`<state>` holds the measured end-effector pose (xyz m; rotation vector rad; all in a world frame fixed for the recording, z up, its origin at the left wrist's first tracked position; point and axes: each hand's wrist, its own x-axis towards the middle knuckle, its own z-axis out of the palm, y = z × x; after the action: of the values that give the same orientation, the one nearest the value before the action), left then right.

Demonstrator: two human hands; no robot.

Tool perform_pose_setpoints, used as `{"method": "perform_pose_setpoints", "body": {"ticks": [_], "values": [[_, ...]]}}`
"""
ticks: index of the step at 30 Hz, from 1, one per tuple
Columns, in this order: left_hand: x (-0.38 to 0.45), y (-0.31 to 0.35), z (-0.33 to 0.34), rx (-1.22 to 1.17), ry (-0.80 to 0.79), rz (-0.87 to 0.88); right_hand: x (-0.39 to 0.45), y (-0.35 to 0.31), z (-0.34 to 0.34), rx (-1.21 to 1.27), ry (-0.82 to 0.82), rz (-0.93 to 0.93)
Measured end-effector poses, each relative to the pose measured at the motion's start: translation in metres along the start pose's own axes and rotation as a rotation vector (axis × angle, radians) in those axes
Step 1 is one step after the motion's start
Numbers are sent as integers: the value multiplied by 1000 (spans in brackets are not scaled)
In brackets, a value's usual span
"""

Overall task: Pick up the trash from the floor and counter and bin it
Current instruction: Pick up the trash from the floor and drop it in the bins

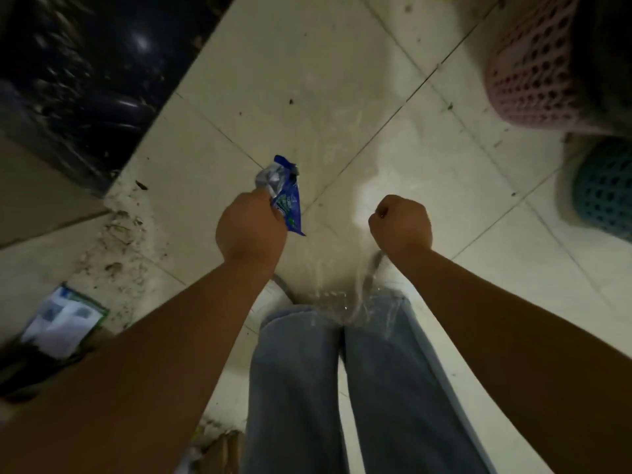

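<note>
- Head view: left hand [251, 230] grips a crumpled blue wrapper [285, 195], held above the tiled floor [307, 80].
- Right hand [400, 223] is curled into a fist; nothing visible in it.
- Another flat packet [65, 319] lies on the floor at lower left, beside gritty debris.
- Pink basket [533, 63] and teal basket [602, 189] stand at right; which serves as bin, cannot tell.
- Risk: wrapper is pinched at one end only, so it could slip free in transit.
- Risk: floor looks wet near the feet; slipping is possible.
</note>
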<state>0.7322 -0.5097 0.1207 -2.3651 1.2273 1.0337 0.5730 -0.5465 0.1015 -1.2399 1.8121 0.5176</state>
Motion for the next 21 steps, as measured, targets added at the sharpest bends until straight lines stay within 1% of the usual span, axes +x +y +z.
{"method": "perform_pose_setpoints", "body": {"ticks": [3, 6, 8, 11, 13, 15, 18, 21], "values": [[-30, 27, -43, 13, 43, 22, -35, -3, -53, -38, -19, -92], [-61, 62, -88, 46, 84, 104, -69, -1, -110, -50, -6, -176], [-81, 91, -114, 65, 106, 200, -90, 4, -149, -18, 27, -195], [-112, 138, -144, 68, 162, 348, -118, 22, -204, 65, 125, -215], [-132, 167, -154, 44, 203, 430, -137, 43, -238, 107, 184, -242], [-153, 191, -157, -21, 234, 547, -158, 72, -269, 101, 237, -259], [-192, 230, -152, -64, 186, 724, -191, 137, -307, 133, 324, -160], [-229, 277, -139, -5, 70, 784, -215, 206, -330, 204, 391, 7]]}}
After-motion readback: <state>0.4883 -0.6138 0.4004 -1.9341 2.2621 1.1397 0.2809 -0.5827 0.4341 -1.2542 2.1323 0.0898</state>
